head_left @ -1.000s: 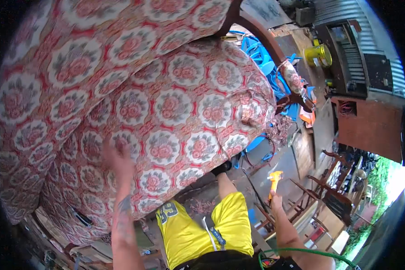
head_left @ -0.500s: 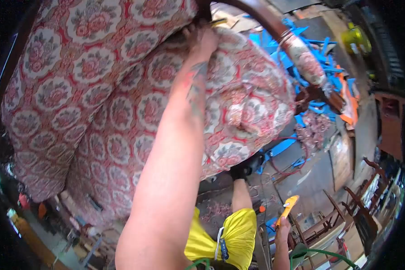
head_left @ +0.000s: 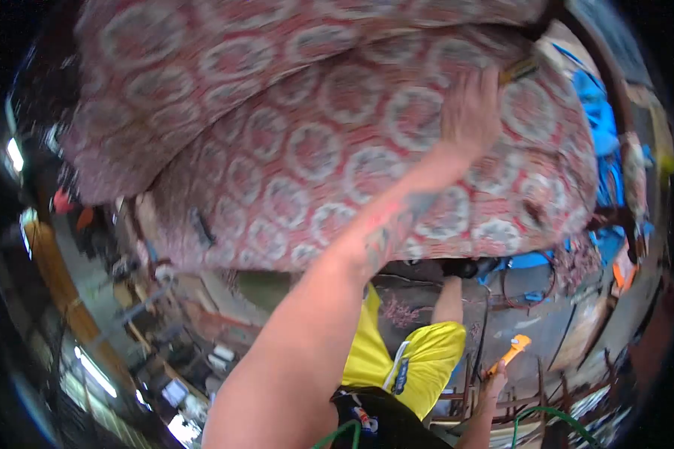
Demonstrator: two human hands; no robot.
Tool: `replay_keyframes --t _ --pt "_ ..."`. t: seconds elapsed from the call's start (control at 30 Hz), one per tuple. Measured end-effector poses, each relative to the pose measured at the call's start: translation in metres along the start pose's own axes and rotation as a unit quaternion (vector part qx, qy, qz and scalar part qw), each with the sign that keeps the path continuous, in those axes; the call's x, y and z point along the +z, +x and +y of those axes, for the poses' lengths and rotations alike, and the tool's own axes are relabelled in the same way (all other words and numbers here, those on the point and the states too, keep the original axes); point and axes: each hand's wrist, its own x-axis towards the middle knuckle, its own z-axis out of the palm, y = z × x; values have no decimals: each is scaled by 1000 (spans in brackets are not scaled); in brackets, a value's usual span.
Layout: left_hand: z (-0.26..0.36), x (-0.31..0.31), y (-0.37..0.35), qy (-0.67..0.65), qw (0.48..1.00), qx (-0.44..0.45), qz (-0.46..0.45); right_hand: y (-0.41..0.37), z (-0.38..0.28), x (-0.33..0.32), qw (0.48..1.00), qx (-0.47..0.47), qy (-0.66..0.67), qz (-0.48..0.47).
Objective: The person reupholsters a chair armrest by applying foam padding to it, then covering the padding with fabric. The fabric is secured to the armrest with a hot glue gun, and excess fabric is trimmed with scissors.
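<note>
A sofa covered in red and cream floral fabric (head_left: 307, 150) fills the upper middle of the head view. My left hand (head_left: 472, 112) lies over its seat fabric, fingers pointing toward the backrest. A small yellow-and-dark tool (head_left: 520, 71) sticks out at the thumb side of that hand and appears gripped there; blur hides its exact kind. At the lower right, my right hand (head_left: 494, 378) is closed around a yellow-orange handled tool (head_left: 511, 353) with a wider head, held away from the sofa.
A dark wooden frame (head_left: 610, 75) curves round the sofa's right end. Blue scraps (head_left: 599, 112), an orange scrap (head_left: 624, 271) and a pinkish heap of threads (head_left: 577, 258) lie beyond it. Wooden furniture parts (head_left: 562, 393) stand at lower right. A dark object (head_left: 200, 227) rests on the sofa's left part.
The view has swung, so the sofa sits further right. My left hand has come away from the crease by the backrest onto the seat, the small tool moving with it. My right hand keeps its tool.
</note>
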Motion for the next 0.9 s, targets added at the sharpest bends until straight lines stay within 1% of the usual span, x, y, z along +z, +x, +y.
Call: replay_keyframes --t 0.03,0.07,0.1,0.13,0.17,0.2,0.23,0.27,0.33,0.37,0.43,0.47,0.5,0.53,0.57,0.6,0.63,0.67,0.7,0.73,0.77,0.8,0.83,0.87,0.9 --pt "-19 -44 -25 44 998 -34 18 -6 -8 3 998 -31 -43 -24" --pt "-45 -90 -61 82 994 -71 32 -14 -11 -2 997 -34 -62 -37" --pt "-80 -144 -92 109 987 -113 -34 -14 -15 -4 995 -41 -81 -40" --pt "-103 -198 -115 182 957 -202 -96 -12 -21 6 993 -49 -95 -42" --pt "-123 -252 -136 211 919 -326 -67 -22 -25 13 992 -56 -108 -27" --pt "-170 -294 -184 264 918 -293 28 -23 -28 20 991 -66 -115 -30" --pt "-223 -342 -233 423 837 -345 -34 -20 -27 23 987 -61 -148 -35" --pt "-229 -407 -236 353 845 -392 -84 -23 -25 18 982 -55 -177 -30" --pt "-280 -480 -298 430 806 -407 -30 -29 -24 23 976 -76 -198 -53" --pt "-301 -520 -321 442 795 -415 -20 -27 -15 18 972 -89 -207 -61" --pt "-336 -571 -350 455 782 -426 -15 -39 -8 25 969 -82 -225 -61" --pt "-349 -585 -360 478 766 -430 -22 -48 -4 28 970 -81 -229 -29" --pt "-365 -577 -378 622 666 -411 -28 -57 -3 42 969 -79 -234 -4" --pt "-384 -565 -387 750 542 -378 -28 -60 3 48 976 -74 -204 17" --pt "-403 -549 -386 738 560 -376 -33 -69 2 58 976 -68 -201 41" --pt "-416 -538 -383 713 631 -261 -162 -77 3 66 976 -60 -200 60" --pt "-414 -522 -361 662 677 -140 -289 -80 10 61 977 -60 -193 73" --pt "-414 -482 -341 568 763 -184 -249 -76 15 61 980 -51 -188 43" --pt "-381 -423 -289 431 839 -297 -148 -75 18 61 982 -41 -182 10" --pt "-356 -374 -249 331 868 -359 -97 -76 22 60 984 -41 -175 15" --pt "-330 -324 -215 270 874 -396 -79 -77 27 61 979 -49 -193 33" --pt "-310 -292 -190 285 870 -395 -77 -77 33 59 974 -55 -212 49" --pt "-290 -260 -166 300 865 -395 -75 -74 41 54 980 -66 -184 23" --pt "-269 -230 -144 317 860 -384 -114 -75 44 54 982 -65 -179 23" --pt "-247 -202 -127 327 871 -343 -132 -81 47 55 984 -49 -163 44"
